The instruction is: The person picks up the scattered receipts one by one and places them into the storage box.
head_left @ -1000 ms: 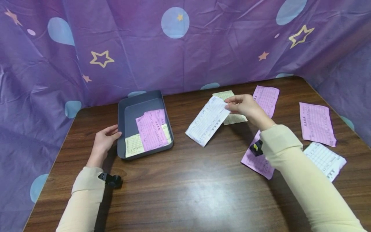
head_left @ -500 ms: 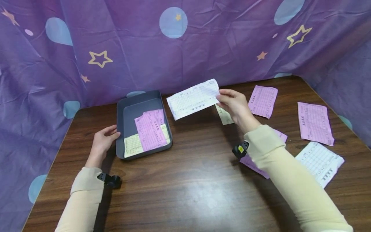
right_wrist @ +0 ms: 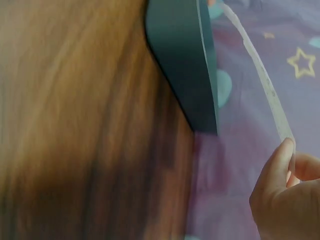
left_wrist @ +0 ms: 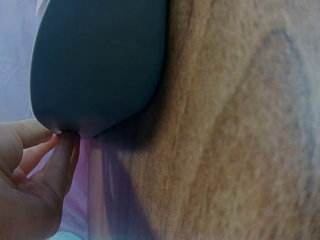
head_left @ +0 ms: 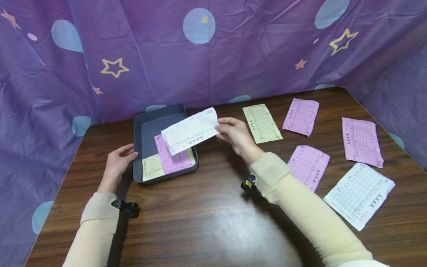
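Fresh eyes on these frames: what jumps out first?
Probably the white sheet pinched in the right hand, held up partly over the dark gray tray, whose left side the left hand touches. Then the purple star-patterned backdrop behind the wooden table, and five loose sheets spread on the table's right side.

Bench [head_left: 207, 207]: dark brown, wood-grained, glossy. Purple cloth [head_left: 150, 37] hangs behind it, creased; printed with yellow outlined stars [head_left: 114, 68], small orange stars [head_left: 301, 64] and pale blue circles [head_left: 199, 29].
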The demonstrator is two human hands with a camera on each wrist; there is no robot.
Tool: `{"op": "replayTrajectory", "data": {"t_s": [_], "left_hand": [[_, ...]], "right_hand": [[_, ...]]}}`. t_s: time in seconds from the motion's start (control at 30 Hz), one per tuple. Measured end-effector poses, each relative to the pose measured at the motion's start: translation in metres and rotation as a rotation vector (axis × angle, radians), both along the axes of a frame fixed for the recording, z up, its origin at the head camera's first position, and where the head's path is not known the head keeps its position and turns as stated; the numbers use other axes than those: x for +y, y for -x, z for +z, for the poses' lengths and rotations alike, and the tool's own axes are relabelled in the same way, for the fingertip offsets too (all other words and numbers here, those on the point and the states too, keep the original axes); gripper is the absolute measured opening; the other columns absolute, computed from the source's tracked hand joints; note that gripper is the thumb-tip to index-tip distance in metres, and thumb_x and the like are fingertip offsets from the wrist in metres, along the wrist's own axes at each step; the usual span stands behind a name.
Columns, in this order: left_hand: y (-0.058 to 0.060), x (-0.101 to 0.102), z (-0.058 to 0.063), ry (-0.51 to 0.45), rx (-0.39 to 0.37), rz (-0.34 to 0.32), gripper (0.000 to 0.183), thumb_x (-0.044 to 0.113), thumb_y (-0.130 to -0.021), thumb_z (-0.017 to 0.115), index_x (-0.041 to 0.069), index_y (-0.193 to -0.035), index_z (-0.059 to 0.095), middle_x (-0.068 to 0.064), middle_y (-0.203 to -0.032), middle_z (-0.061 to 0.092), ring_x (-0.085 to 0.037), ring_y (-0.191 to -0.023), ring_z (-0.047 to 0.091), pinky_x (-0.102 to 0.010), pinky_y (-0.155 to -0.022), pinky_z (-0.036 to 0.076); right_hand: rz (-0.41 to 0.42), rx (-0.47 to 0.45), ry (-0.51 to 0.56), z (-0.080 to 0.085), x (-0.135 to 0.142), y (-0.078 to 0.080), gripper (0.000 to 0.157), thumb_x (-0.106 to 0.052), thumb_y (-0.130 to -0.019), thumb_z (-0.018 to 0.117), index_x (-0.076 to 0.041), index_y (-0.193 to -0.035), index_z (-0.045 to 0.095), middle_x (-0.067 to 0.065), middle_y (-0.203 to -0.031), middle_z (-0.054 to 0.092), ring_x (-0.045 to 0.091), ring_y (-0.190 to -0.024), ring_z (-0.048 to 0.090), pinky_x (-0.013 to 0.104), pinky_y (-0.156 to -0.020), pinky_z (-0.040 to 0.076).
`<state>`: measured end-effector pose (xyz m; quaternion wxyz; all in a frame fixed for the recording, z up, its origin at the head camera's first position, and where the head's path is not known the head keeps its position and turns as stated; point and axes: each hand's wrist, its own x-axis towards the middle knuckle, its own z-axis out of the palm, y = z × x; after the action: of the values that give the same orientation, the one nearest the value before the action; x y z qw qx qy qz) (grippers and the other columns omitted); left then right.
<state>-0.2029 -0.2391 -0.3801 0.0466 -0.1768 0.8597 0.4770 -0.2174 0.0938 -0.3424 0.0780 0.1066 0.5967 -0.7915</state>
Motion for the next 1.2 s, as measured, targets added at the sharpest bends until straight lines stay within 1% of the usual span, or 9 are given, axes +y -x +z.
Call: {"op": "replayTrajectory", "data": {"t_s": [0.1,0.4,0.63,0.77,0.83,0.9,1.0,1.1,1.2], "left_hand": [[0.000,0.000,0.001,0.003,0.000,0.001,0.050,0.011,-0.096,0.052,0.004,-0.144,0.040,-0.019,-0.143,0.048,-0.028,-0.133,0.045,-0.041,-0.110,0.038],[-0.001,0.000,0.000,0.015,0.001,0.002,0.050,0.011,-0.096,0.051,0.004,-0.144,0.040,-0.018,-0.143,0.049,-0.026,-0.133,0.046,-0.039,-0.108,0.039],[-0.001,-0.001,-0.002,0.023,0.001,0.001,0.049,0.011,-0.096,0.051,0.004,-0.144,0.041,-0.018,-0.142,0.050,-0.026,-0.131,0.046,-0.037,-0.106,0.041],[-0.001,-0.001,-0.002,0.023,0.001,0.000,0.049,0.012,-0.096,0.051,0.004,-0.144,0.041,-0.018,-0.142,0.050,-0.025,-0.131,0.046,-0.036,-0.105,0.041],[-0.001,-0.001,-0.002,0.019,0.002,0.000,0.049,0.011,-0.096,0.051,0.004,-0.144,0.041,-0.018,-0.142,0.050,-0.026,-0.132,0.046,-0.038,-0.107,0.040],[-0.001,-0.001,-0.002,0.014,0.004,0.002,0.049,0.011,-0.096,0.051,0.003,-0.144,0.041,-0.019,-0.142,0.049,-0.027,-0.132,0.045,-0.040,-0.109,0.039],[-0.001,0.000,-0.001,0.007,0.005,0.004,0.050,0.010,-0.096,0.051,0.003,-0.144,0.040,-0.019,-0.142,0.049,-0.027,-0.133,0.045,-0.041,-0.110,0.038],[-0.001,0.000,-0.001,0.005,0.003,0.005,0.050,0.011,-0.096,0.051,0.003,-0.144,0.040,-0.019,-0.143,0.049,-0.028,-0.133,0.045,-0.041,-0.110,0.038],[-0.001,0.000,-0.001,0.006,0.002,0.004,0.050,0.011,-0.096,0.051,0.003,-0.144,0.040,-0.019,-0.143,0.049,-0.027,-0.133,0.045,-0.041,-0.110,0.038]], "right_hand": [[0.014,-0.012,-0.017,-0.005,-0.015,-0.002,0.041,0.011,-0.087,0.054,0.012,-0.128,0.049,-0.002,-0.076,0.057,0.002,-0.064,0.058,0.013,-0.062,0.053],[0.041,-0.017,-0.019,-0.018,-0.054,-0.012,0.035,0.013,-0.085,0.055,0.013,-0.119,0.054,0.002,-0.078,0.056,0.004,-0.063,0.056,0.013,-0.060,0.053],[0.046,0.005,-0.037,-0.026,-0.070,-0.019,0.032,0.013,-0.084,0.055,0.013,-0.115,0.056,0.002,-0.077,0.056,0.005,-0.063,0.055,0.016,-0.061,0.055],[0.041,0.000,-0.063,-0.029,-0.074,-0.022,0.031,0.012,-0.083,0.057,0.012,-0.114,0.057,0.002,-0.076,0.056,0.004,-0.062,0.054,0.014,-0.058,0.053],[0.041,0.000,-0.074,-0.030,-0.076,-0.023,0.030,0.012,-0.083,0.057,0.012,-0.113,0.058,0.003,-0.078,0.057,0.004,-0.062,0.053,0.013,-0.057,0.052],[0.047,0.011,-0.100,-0.031,-0.077,-0.024,0.030,0.012,-0.082,0.058,0.012,-0.112,0.058,0.005,-0.079,0.058,0.005,-0.062,0.053,0.013,-0.056,0.051],[0.057,0.058,-0.163,-0.034,-0.079,-0.024,0.028,0.012,-0.081,0.058,0.012,-0.109,0.059,0.004,-0.078,0.056,0.005,-0.061,0.051,0.016,-0.056,0.051],[0.063,0.121,-0.253,-0.035,-0.081,-0.025,0.027,0.012,-0.078,0.059,0.012,-0.105,0.061,0.002,-0.076,0.054,0.005,-0.060,0.049,0.019,-0.056,0.052],[0.070,0.166,-0.360,-0.035,-0.082,-0.026,0.025,0.010,-0.076,0.061,0.010,-0.102,0.063,0.005,-0.076,0.057,0.006,-0.061,0.050,0.019,-0.056,0.051]]}}
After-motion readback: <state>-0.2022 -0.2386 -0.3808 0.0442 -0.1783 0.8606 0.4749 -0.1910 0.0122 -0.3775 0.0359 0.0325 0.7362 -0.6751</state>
